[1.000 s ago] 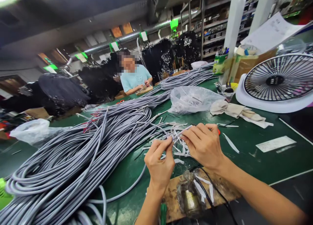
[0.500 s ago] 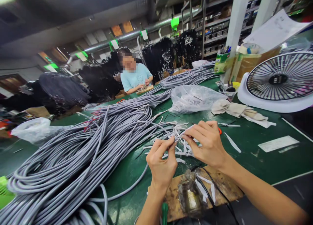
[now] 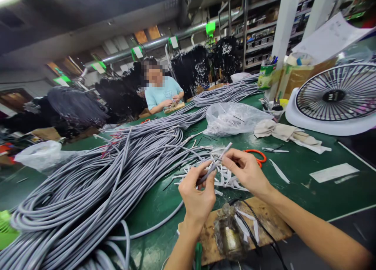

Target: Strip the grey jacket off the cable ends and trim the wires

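Between the fingers of my left hand (image 3: 197, 189) is a grey cable (image 3: 208, 174), gripped near its stripped end. A white end piece (image 3: 225, 149) points up and to the right from it. My right hand (image 3: 246, 170) is closed in a pinch at this white end, its fingertips against it; the exact contact is partly hidden. Under both hands lies a scatter of white strips (image 3: 225, 178) on the green table. Just behind my right hand are the orange handles of scissors (image 3: 260, 157).
A large bundle of grey cables (image 3: 96, 184) fills the left. Behind my hands sits a plastic bag (image 3: 235, 119) of white scraps. A white fan (image 3: 335, 96) stands right, a wooden board (image 3: 273, 219) with a taped metal block (image 3: 230, 236) in front. A person (image 3: 164, 92) works opposite.
My right hand has drawn slightly down, uncovering the white cable end and the orange scissors handles. My left hand has turned a little, so more of the grey cable shows.
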`<state>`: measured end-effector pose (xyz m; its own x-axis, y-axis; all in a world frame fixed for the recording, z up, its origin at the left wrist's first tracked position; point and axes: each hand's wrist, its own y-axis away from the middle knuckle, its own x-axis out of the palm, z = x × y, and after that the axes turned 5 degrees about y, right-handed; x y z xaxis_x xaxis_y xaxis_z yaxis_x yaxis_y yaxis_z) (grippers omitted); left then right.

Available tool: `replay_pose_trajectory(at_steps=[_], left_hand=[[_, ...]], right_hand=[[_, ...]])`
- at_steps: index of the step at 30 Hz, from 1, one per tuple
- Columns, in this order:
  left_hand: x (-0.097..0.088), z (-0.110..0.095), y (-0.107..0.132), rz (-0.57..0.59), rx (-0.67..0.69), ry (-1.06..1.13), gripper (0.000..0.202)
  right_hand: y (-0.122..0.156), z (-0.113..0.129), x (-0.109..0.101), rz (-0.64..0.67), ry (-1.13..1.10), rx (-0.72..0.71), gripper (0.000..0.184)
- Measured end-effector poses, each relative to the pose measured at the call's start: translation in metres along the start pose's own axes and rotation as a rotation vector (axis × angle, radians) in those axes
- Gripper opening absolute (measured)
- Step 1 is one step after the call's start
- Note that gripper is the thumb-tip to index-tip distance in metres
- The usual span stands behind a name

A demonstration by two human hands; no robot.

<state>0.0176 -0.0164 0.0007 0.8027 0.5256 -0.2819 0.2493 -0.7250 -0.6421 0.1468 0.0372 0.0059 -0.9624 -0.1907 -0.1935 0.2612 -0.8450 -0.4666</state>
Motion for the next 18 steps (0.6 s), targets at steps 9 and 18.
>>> replay_pose_trajectory(at_steps=[9, 18], left_hand=[[0.002, 0.0002, 0.0005, 0.13, 0.098, -0.068, 0.022], [0.0017, -0.0029, -0.0045, 0.41, 0.084, -0.032, 0.023]], right_hand=[[0.0001, 0.0062, -0.0075, -0.037, 0.016, -0.029, 0.024], [-0.0037, -0.0001, -0.005, -0.244, -0.204, 0.096, 0.024]])
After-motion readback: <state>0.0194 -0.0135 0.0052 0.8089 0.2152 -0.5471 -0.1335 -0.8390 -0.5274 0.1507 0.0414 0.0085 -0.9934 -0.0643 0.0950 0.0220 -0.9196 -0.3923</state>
